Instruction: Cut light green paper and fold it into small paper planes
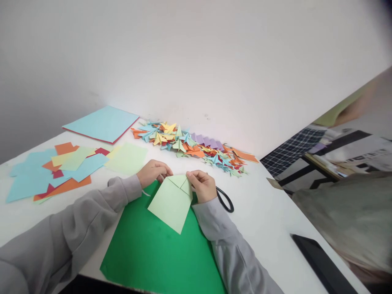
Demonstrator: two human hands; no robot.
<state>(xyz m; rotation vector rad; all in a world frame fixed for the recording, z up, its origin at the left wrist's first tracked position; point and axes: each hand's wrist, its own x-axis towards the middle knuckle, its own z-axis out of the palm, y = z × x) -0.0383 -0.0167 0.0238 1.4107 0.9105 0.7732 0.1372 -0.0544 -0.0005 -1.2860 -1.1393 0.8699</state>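
Observation:
A pale green sheet of paper [170, 204] with its far corners folded in lies over a green board [159, 253]. My left hand [153, 171] is at the sheet's far left corner, its fingers curled together on the edge. On the far right corner, my right hand [202, 185] pinches the paper between thumb and fingers. The folded flaps meet near the far edge, between both hands. Part of a black loop handle [226, 200] shows beside my right wrist.
Loose coloured sheets [33, 175] spread at the left, with a blue stack [102, 123] behind. Many small folded paper pieces [183, 143] line the wall side. A black phone-like device [321, 263] lies at the right edge. A person's clothing [337, 216] shows beyond the table.

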